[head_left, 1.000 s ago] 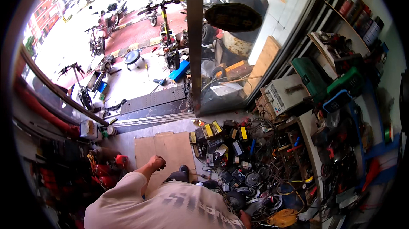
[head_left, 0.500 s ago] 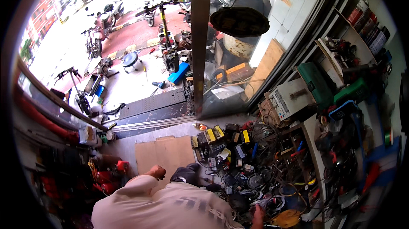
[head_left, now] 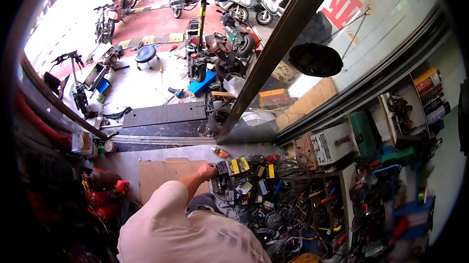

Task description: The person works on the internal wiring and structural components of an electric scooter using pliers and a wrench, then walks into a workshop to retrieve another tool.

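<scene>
My left arm, in a beige sleeve, stretches forward. My left hand is at the left edge of a cluster of small block-shaped batteries. Its fingers look curled against the nearest dark battery; whether they hold it is too small to tell. Beside that one stand batteries with yellow faces, and another yellow-fronted battery lies farther right. Under my forearm is a flat sheet of brown cardboard on the floor. My right hand is out of view.
Cables and loose parts pile up right of the batteries. A shelf of tools lines the right wall. Red equipment stands at left. A metal door post rises ahead; a kick scooter and a round stool are outside.
My left hand has moved forward and right from above the cardboard to the batteries. My right hand, seen low at the right before, has left the view. The camera view has shifted.
</scene>
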